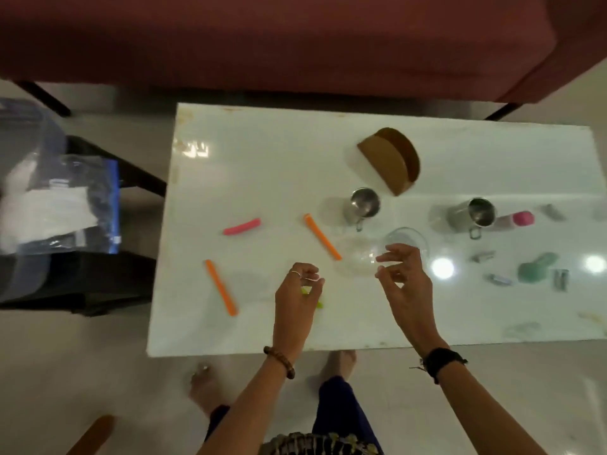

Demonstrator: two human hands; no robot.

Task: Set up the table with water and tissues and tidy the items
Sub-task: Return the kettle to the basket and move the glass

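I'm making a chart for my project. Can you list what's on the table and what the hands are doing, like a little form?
table: white, glossy
sticks: two orange, one pink
mugs: two steel, upright
holder: brown, no tissues seen
left hand: fingers curled over a green thing
right hand: by a clear bowl

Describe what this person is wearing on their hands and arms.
Both forearms are bare, with no sleeves showing. The left hand has a thin silver ring on one finger, and a brown beaded bracelet circles the left wrist. The right hand shows no rings; its wrist carries a wide black band, with a thin thread beside it.
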